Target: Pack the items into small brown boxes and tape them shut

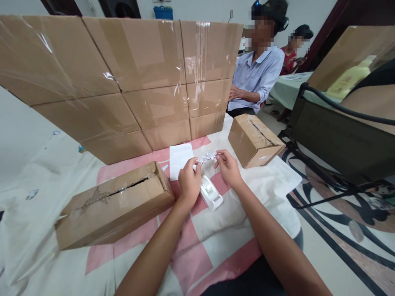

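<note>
Between my hands stretches a thin, curly white strip (207,156), perhaps paper or ribbon; its exact kind I cannot make out. My left hand (189,177) pinches its left end between thumb and fingers. The right end is in the fingertips of my right hand (227,167). Just below the strip, a white tape dispenser (211,193) lies on the pink and white cloth (212,224), close to my left hand. A white sheet of paper (180,158) lies flat behind my left hand.
A wall of taped cardboard boxes (154,86) rises behind the paper. One long carton (117,205) sits at the left, a smaller carton (256,139) at the right. Beyond it sits a person in a light blue shirt (262,74). A dark-framed chair (345,135) stands at the right.
</note>
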The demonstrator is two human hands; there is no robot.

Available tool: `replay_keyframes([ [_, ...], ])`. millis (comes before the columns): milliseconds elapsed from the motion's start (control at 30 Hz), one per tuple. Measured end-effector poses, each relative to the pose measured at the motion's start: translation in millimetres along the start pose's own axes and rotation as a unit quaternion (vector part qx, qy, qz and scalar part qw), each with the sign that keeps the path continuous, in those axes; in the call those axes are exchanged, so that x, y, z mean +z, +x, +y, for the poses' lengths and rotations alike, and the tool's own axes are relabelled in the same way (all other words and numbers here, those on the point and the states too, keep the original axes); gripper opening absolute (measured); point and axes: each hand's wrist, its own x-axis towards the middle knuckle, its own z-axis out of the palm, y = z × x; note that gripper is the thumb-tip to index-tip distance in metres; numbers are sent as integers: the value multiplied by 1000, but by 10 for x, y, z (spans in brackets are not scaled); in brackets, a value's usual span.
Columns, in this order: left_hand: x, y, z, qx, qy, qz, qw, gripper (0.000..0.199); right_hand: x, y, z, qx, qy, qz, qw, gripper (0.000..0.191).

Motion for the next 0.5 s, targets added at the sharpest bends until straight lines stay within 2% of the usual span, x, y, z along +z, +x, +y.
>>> replay_keyframes([
  [100, -6, 2, 9, 12, 1, 4, 1000, 16, 11, -10, -30, 1, 19, -3, 1000, 28],
  [333, -11, 3, -5, 27, -22, 19, 999, 34, 36, -36, -81, 30, 74, -17, 997, 33],
  [500, -15, 19, 58, 53, -78, 1, 996, 31, 29, -82, -154, 17, 35, -49, 998, 29],
])
